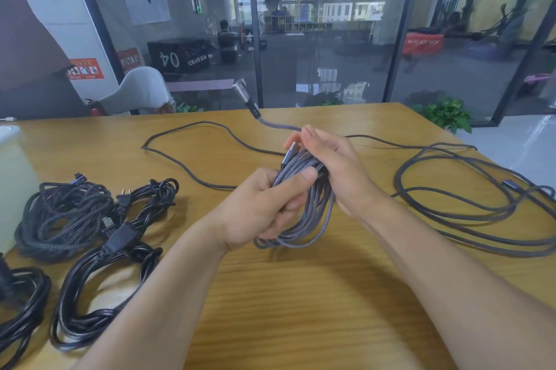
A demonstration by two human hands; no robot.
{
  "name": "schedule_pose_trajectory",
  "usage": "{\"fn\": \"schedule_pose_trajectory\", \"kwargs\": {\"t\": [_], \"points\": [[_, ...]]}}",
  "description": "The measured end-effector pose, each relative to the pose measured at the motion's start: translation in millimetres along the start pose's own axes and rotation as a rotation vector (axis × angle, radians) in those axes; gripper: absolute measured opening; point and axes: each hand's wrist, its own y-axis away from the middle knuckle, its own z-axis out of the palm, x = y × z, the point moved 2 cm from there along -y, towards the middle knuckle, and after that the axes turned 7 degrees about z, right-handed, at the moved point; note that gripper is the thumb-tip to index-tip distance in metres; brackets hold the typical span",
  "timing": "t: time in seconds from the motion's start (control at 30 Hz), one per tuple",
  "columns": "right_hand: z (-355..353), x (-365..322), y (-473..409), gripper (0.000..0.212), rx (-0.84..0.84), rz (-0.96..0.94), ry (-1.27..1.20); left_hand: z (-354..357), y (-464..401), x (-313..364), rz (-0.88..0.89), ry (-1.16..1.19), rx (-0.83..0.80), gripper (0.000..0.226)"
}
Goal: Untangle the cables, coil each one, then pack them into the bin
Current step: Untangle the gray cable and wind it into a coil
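Wooden table [301, 294], both hands gripping grey cable coil [313, 219]

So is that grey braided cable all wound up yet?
Nearly: both hands hold the grey braided cable in loops, but one end sticks up loose beyond them.

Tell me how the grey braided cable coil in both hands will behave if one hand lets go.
The grey braided cable coil will probably sag, since its loops already droop below the left hand. Its free end stands up, suggesting some springiness, so the coil may loosen.
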Motion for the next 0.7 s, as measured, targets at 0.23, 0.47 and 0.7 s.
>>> {"fn": "schedule_pose_trajectory", "kwargs": {"t": [0.23,0.47,0.7], "points": [[0,-3,5,0.028,-0.023,-0.010,0.037,-6,2,2,0.023,-0.071,-0.018,0.054],[7,-1,5,0.045,0.130,0.002,0.010,-5,2,11,0.088,-0.088,0.181,0.046],[13,8,5,0.031,0.393,0.081,-0.146,0,-2,4,0.345,-0.358,0.553,0.023]]}}
